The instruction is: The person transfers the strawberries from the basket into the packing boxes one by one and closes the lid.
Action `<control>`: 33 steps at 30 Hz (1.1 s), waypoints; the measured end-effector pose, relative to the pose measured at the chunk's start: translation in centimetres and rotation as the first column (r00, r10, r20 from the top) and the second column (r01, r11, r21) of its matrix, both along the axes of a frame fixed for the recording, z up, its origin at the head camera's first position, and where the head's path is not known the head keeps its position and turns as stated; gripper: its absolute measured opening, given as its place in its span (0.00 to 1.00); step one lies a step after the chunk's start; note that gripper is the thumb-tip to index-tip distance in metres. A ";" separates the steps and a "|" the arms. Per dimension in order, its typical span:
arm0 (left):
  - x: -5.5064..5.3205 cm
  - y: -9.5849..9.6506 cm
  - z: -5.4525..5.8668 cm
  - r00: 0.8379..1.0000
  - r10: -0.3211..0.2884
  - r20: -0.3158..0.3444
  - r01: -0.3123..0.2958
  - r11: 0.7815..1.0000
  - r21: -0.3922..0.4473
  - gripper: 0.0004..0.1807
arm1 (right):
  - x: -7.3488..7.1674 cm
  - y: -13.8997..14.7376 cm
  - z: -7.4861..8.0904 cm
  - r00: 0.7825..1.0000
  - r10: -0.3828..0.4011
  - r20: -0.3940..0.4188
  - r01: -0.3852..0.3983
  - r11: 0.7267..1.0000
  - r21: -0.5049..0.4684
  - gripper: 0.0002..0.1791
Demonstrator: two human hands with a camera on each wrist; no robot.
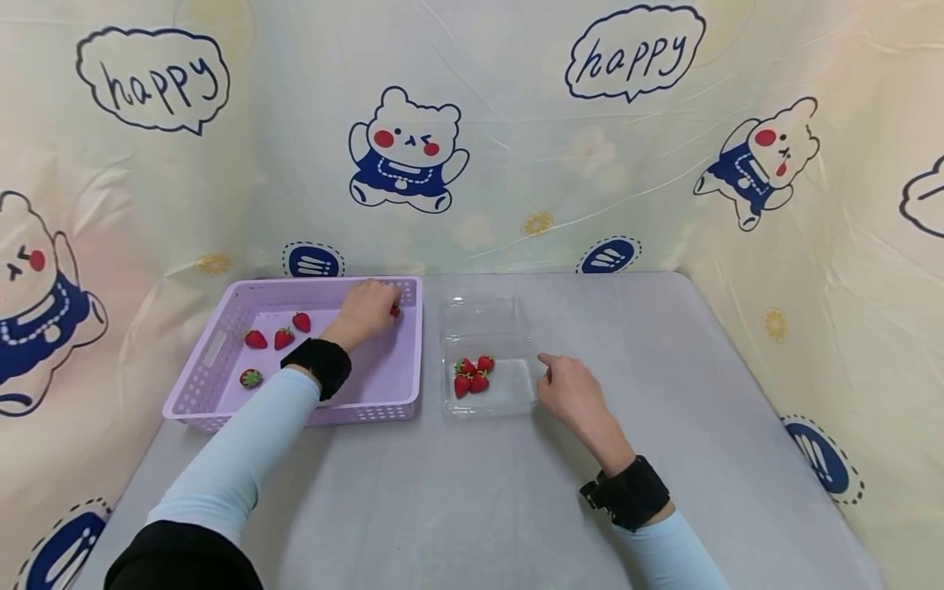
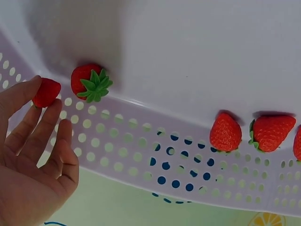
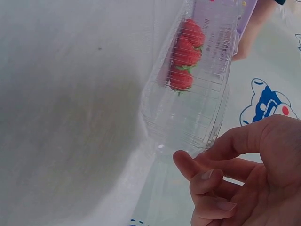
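My left hand (image 1: 366, 311) reaches into the far right corner of the purple basket (image 1: 418, 360). Between thumb and fingertips it pinches a red strawberry (image 2: 47, 92). Close by in the left wrist view, another strawberry (image 2: 85, 81) lies with its green leaves toward the basket's perforated side. Several more strawberries (image 1: 283, 338) are spread over the basket's left half. My right hand (image 1: 571, 392) holds the right edge of a clear plastic box (image 1: 512, 385) between thumb and index finger, the other fingers curled. Several strawberries (image 1: 479, 382) are grouped in that box's left part.
Basket and box stand side by side on a grey-covered table (image 1: 442, 508), a narrow gap between them. The box's transparent lid (image 1: 483, 315) is folded back toward the wall. A printed cloth (image 1: 501, 164) with bears hangs behind and along both sides.
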State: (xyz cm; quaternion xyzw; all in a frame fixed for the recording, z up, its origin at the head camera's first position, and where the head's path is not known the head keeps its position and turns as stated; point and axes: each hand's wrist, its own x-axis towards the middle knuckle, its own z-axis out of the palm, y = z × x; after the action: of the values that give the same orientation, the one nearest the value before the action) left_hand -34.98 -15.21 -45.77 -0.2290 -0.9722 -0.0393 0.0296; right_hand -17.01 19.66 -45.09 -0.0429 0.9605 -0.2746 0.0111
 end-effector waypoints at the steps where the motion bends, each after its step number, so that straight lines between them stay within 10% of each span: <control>1: 0.0 0.0 0.0 1.000 0.001 0.001 -0.001 1.000 -0.002 0.04 | 0.0 0.0 0.0 1.000 -0.001 0.001 0.001 1.000 -0.001 0.28; 33: 2.2 0.2 2.5 0.997 0.060 0.051 -0.064 0.995 0.080 0.10 | 0.1 -0.1 0.3 1.000 -0.002 0.013 0.002 1.000 0.001 0.28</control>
State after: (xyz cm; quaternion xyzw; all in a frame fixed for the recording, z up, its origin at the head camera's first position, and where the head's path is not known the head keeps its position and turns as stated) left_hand -32.82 -15.02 -43.23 -0.1964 -0.9768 -0.0835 0.0163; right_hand -16.93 19.55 -44.77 -0.0399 0.9606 -0.2746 0.0169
